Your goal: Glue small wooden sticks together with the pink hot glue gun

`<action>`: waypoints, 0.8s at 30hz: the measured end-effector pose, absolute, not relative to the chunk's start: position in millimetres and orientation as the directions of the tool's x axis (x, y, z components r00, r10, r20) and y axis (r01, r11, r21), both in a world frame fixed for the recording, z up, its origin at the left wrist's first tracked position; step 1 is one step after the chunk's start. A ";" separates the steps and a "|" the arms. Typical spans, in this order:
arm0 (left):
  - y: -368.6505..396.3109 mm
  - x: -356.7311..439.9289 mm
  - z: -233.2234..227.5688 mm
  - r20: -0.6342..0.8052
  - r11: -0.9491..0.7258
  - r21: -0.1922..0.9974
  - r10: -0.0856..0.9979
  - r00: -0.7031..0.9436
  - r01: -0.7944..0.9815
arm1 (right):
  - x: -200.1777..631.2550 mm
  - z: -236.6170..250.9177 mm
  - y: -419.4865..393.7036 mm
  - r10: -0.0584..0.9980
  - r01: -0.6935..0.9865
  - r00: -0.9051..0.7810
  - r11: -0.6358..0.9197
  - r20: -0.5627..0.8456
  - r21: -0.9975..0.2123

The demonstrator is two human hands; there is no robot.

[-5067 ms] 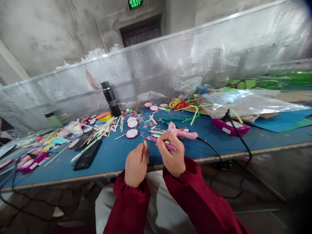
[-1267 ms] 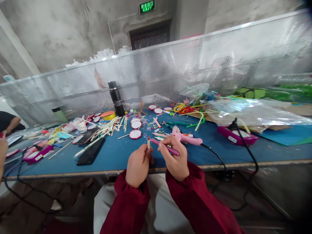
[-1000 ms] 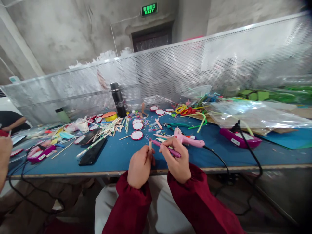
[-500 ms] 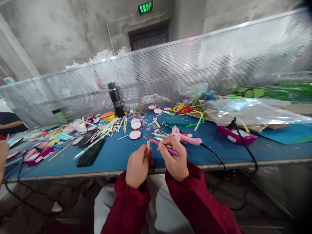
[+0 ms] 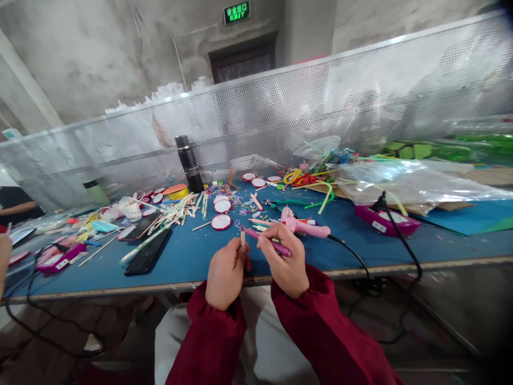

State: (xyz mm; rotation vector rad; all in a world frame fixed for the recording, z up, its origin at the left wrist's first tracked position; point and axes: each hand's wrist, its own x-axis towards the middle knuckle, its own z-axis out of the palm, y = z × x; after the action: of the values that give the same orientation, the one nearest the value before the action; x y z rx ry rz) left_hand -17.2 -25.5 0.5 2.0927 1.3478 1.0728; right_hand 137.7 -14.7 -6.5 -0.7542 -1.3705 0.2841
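My left hand (image 5: 225,272) is closed around a short wooden stick (image 5: 242,237) that points upward. My right hand (image 5: 284,262) grips a purple pen (image 5: 264,242) whose tip touches the stick's top. Both hands hover over the near edge of the blue table (image 5: 192,256). A pink glue gun (image 5: 304,228) lies just behind my right hand. Red-rimmed white discs (image 5: 220,221) lie a little farther back.
A black phone (image 5: 146,258) and a heap of wooden sticks (image 5: 176,212) lie to the left. A black bottle (image 5: 187,163) stands at the back by a perforated metal screen. Colored straws (image 5: 312,179), plastic bags and a purple power strip (image 5: 385,221) lie right. Another person's hand (image 5: 4,256) shows at far left.
Over five seconds my hands keep the stick and pen together; the stick has turned more upright. The view has shifted slightly. A neighbor's hand at the left edge has drawn back.
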 end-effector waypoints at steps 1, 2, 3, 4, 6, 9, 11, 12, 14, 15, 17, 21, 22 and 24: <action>-25.5 -17.3 0.4 0.376 -0.437 0.696 0.898 0.229 0.570 | 137.7 -6.4 -14.8 0.598 0.238 0.207 0.737 0.774 -0.633; -25.4 -17.3 0.4 0.376 -0.436 0.695 0.898 0.228 0.573 | 137.8 -6.2 -14.9 0.598 0.236 0.211 0.736 0.773 -0.634; -25.4 -17.3 0.4 0.375 -0.434 0.695 0.899 0.227 0.573 | 137.8 -6.0 -15.0 0.596 0.234 0.221 0.736 0.772 -0.635; -25.3 -17.3 0.5 0.374 -0.433 0.698 0.900 0.226 0.571 | 137.7 -5.8 -15.1 0.592 0.232 0.235 0.736 0.771 -0.636; -25.3 -17.2 0.5 0.374 -0.431 0.703 0.901 0.222 0.565 | 137.7 -5.5 -15.3 0.587 0.233 0.250 0.736 0.770 -0.636; -25.1 -17.2 0.0 0.380 -0.436 0.700 0.898 0.222 0.566 | 137.6 -5.2 -15.7 0.591 0.239 0.221 0.738 0.776 -0.631; -25.0 -17.3 -0.2 0.382 -0.440 0.694 0.896 0.226 0.570 | 137.5 -5.1 -16.1 0.593 0.243 0.206 0.740 0.778 -0.628; -25.1 -17.3 -0.2 0.382 -0.440 0.693 0.896 0.226 0.571 | 137.4 -5.0 -16.2 0.592 0.244 0.211 0.739 0.778 -0.628; -25.4 -17.3 0.1 0.381 -0.437 0.695 0.897 0.223 0.570 | 137.2 -4.8 -16.4 0.587 0.245 0.235 0.735 0.775 -0.632; -25.6 -17.3 0.4 0.381 -0.436 0.696 0.898 0.222 0.570 | 137.2 -4.6 -16.4 0.587 0.246 0.243 0.733 0.773 -0.634; -26.2 -17.0 1.2 0.380 -0.436 0.694 0.898 0.222 0.573 | 137.3 -4.2 -16.4 0.591 0.249 0.236 0.731 0.772 -0.635; -26.9 -16.4 2.2 0.378 -0.431 0.684 0.899 0.219 0.588 | 137.6 -4.6 -16.0 0.592 0.247 0.214 0.736 0.777 -0.630; -27.1 -16.3 2.3 0.378 -0.430 0.684 0.900 0.218 0.589 | 137.6 -4.9 -15.9 0.590 0.243 0.223 0.737 0.776 -0.630; -27.3 -16.2 2.4 0.379 -0.431 0.686 0.899 0.218 0.586 | 137.6 -5.3 -15.7 0.587 0.235 0.244 0.737 0.772 -0.634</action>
State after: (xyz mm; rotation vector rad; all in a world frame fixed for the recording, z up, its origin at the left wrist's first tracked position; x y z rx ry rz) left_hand -16.2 -27.3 2.4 2.1012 1.3750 1.0735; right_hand 137.6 -15.7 -5.3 -0.7568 -1.3358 0.2745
